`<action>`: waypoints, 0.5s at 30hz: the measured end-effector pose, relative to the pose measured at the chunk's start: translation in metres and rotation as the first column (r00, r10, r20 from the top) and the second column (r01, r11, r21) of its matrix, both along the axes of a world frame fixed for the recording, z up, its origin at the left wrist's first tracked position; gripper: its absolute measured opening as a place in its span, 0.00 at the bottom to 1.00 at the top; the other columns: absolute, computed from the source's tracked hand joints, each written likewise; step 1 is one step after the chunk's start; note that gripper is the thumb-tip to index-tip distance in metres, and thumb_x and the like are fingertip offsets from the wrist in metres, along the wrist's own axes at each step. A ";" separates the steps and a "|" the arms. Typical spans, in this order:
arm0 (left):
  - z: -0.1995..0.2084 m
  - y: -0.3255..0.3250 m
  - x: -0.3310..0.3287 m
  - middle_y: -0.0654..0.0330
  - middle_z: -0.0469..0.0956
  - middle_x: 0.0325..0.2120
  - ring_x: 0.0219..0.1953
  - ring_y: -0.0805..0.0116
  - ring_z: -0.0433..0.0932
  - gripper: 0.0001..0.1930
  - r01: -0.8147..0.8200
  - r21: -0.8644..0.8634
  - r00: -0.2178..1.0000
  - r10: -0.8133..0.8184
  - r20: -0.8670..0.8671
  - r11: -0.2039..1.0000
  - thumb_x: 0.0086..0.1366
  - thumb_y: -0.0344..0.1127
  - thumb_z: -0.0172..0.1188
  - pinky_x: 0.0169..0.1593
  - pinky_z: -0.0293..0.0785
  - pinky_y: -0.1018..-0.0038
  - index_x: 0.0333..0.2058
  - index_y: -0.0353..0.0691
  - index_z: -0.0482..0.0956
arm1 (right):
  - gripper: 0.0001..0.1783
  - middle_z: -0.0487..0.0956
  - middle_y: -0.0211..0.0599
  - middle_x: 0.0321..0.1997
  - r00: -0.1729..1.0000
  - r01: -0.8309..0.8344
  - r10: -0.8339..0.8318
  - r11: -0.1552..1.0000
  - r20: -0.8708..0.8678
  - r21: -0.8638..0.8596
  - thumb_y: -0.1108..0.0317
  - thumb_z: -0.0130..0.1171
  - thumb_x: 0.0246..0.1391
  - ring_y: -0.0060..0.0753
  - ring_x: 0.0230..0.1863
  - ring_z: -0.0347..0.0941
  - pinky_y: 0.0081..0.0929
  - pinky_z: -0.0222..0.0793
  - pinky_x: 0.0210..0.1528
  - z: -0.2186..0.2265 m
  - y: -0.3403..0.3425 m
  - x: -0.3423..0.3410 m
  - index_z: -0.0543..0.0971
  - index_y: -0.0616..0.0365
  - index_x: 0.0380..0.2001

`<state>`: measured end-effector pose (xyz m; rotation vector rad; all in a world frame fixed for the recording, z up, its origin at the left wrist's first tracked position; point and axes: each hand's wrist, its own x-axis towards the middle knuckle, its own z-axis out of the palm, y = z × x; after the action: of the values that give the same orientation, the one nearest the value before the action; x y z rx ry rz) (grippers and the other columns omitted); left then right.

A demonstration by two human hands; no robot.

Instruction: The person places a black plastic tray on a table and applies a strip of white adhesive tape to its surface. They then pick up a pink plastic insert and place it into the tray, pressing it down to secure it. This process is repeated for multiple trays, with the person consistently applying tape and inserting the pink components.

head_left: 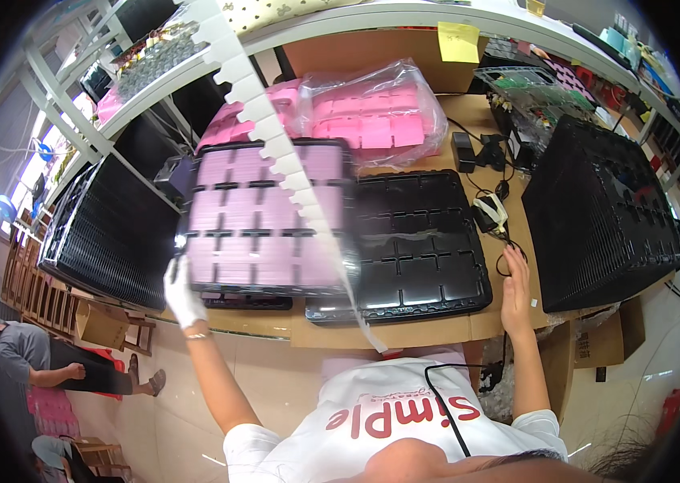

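Note:
My left hand (pixel 182 296), in a white glove, grips the near left edge of a black plastic tray (pixel 215 287). Rows of pink foam pieces (pixel 223 201) fill this tray, and its right edge is blurred. Just right of it lies a stack of black moulded trays (pixel 412 278), partly covered by the held tray. My bare right hand (pixel 515 291) is open, fingers stretched out beside the stack's right edge, holding nothing. A long white strip with a toothed edge (pixel 263 121) hangs slantwise across the view, hiding part of the pink pieces.
Tall stacks of black trays stand at the left (pixel 107 233) and right (pixel 597 217). Behind lies a clear plastic bag (pixel 380 113) of pink foam. A black adapter with cables (pixel 464 151) rests on the cardboard-covered table (pixel 449 330). Another person (pixel 26 354) sits at far left.

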<state>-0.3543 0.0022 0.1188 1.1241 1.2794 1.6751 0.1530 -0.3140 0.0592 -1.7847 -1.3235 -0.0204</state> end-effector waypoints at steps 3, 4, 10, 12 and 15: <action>-0.017 0.038 -0.080 0.56 0.78 0.46 0.48 0.68 0.76 0.25 -0.092 -0.122 0.981 0.111 0.158 0.988 0.61 0.32 0.67 0.55 0.72 0.71 0.56 0.34 0.71 | 0.25 0.64 0.47 0.68 1.000 -0.007 0.007 1.000 -0.016 -0.012 0.60 0.36 0.70 0.51 0.72 0.53 0.42 0.45 0.72 -0.005 0.003 -0.002 0.65 0.64 0.63; -0.031 0.050 -0.107 0.57 0.78 0.48 0.51 0.67 0.76 0.26 -0.075 -0.131 0.979 0.099 0.180 0.988 0.60 0.31 0.68 0.56 0.71 0.68 0.57 0.36 0.70 | 0.25 0.64 0.48 0.67 1.000 -0.013 0.012 1.000 -0.029 -0.018 0.59 0.36 0.70 0.51 0.71 0.53 0.43 0.46 0.72 -0.005 0.004 -0.005 0.65 0.64 0.62; -0.089 0.086 -0.166 0.56 0.79 0.50 0.52 0.65 0.77 0.27 -0.178 -0.288 0.972 0.124 -0.198 0.941 0.58 0.37 0.70 0.57 0.69 0.67 0.55 0.36 0.74 | 0.25 0.64 0.49 0.67 0.994 -0.084 0.079 0.995 -0.078 -0.058 0.61 0.37 0.69 0.52 0.70 0.55 0.43 0.46 0.71 -0.008 0.015 -0.018 0.65 0.64 0.63; -0.116 0.099 -0.203 0.45 0.78 0.49 0.48 0.56 0.79 0.32 -0.426 -0.322 0.647 0.036 -0.762 0.846 0.54 0.47 0.71 0.56 0.70 0.68 0.55 0.37 0.76 | 0.25 0.64 0.49 0.67 0.994 -0.110 0.109 0.992 -0.013 -0.062 0.61 0.38 0.68 0.52 0.70 0.55 0.44 0.46 0.71 -0.001 0.021 -0.021 0.65 0.64 0.62; -0.075 0.055 -0.081 0.47 0.78 0.45 0.49 0.47 0.76 0.29 -0.287 0.438 -0.135 0.417 -0.899 0.852 0.53 0.50 0.70 0.55 0.72 0.59 0.49 0.35 0.78 | 0.25 0.64 0.50 0.67 0.997 -0.074 0.075 0.996 0.032 -0.042 0.61 0.39 0.67 0.53 0.70 0.55 0.44 0.46 0.71 0.007 0.023 -0.023 0.66 0.64 0.62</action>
<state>-0.4349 0.0575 0.0439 2.4851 2.6575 0.9529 0.1296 -0.2913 0.0664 -1.7747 -1.4230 0.0179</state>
